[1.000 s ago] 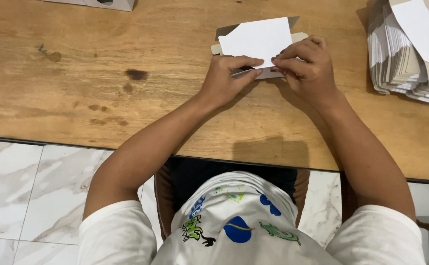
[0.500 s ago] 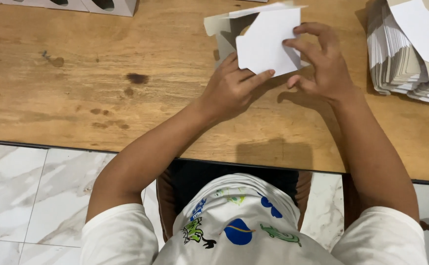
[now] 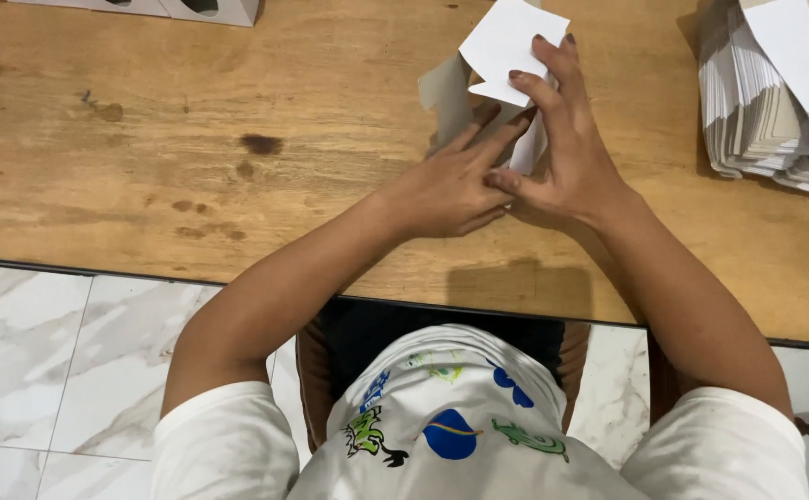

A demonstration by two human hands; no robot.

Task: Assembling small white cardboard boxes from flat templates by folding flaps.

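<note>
A flat white-and-grey cardboard piece (image 3: 501,42) stands partly folded on the wooden table (image 3: 191,139), near the far middle. My left hand (image 3: 446,185) presses its fingers against the lower part of the cardboard. My right hand (image 3: 566,153) grips the cardboard's right side, fingers spread over the white flap, thumb meeting my left hand. Part of the cardboard is hidden behind both hands.
A tall stack of flat cardboard blanks (image 3: 775,102) lies at the right of the table. A white box with dark marks (image 3: 191,9) sits at the far left edge. Below the table's front edge are marble floor tiles (image 3: 34,370) and my lap.
The cardboard piece has been raised and turned from lying flat to standing up, and it has moved farther from me. Both hands moved with it and came closer together.
</note>
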